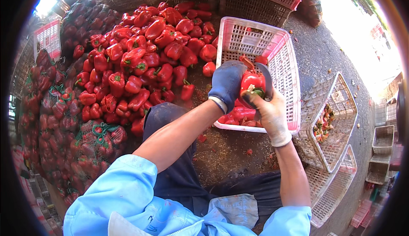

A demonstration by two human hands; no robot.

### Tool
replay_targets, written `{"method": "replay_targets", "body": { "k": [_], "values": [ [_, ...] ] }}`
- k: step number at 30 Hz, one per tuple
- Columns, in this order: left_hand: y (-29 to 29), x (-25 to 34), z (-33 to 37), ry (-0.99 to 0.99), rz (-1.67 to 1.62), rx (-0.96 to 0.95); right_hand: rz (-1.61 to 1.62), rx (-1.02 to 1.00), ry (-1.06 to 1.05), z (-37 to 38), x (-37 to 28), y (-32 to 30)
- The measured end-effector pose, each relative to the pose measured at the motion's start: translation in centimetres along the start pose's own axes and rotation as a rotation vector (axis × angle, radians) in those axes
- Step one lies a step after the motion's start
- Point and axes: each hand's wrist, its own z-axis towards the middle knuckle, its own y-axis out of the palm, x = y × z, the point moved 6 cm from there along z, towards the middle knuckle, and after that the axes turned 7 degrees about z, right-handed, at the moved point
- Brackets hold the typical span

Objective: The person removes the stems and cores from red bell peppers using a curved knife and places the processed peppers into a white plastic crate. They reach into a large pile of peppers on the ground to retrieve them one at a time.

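Observation:
A red bell pepper (pixel 253 79) is held between my two hands above a white and pink crate (pixel 221 44). My left hand (pixel 228 82), in a blue glove, closes on its left side. My right hand (pixel 272 110), in a white glove with dark fingers, wraps its right side, the thumb by the green and pale stem end. A torn red strip sticks up at the pepper's top. Whether the right hand also holds a tool is hidden. Red pepper pieces (pixel 240 117) lie in the near end of the crate, below my hands.
A big heap of red bell peppers (pixel 145 57) lies on the left, beside full mesh sacks (pixel 100 144). At right, a tilted white crate (pixel 336 108) holds pepper scraps (pixel 324 125), with another crate (pixel 336 189) under it. Stacked crates (pixel 255 6) stand behind.

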Motion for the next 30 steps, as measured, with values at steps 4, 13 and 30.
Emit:
{"method": "replay_targets", "body": {
  "k": [4, 13, 30],
  "values": [
    [1.9, -0.9, -0.3, 0.014, 0.105, -0.012, 0.244, -0.003, 0.121, -1.1, -1.8, -1.3],
    [3.9, -1.5, -1.3, -0.651, -1.445, -0.344, -0.225, 0.118, -0.183, -0.7, -3.6, -6.5],
    [1.4, 0.7, -1.0, -0.687, -2.008, -0.432, 0.438, 0.158, 0.088, 0.2, -2.7, -12.9]
  ]
}}
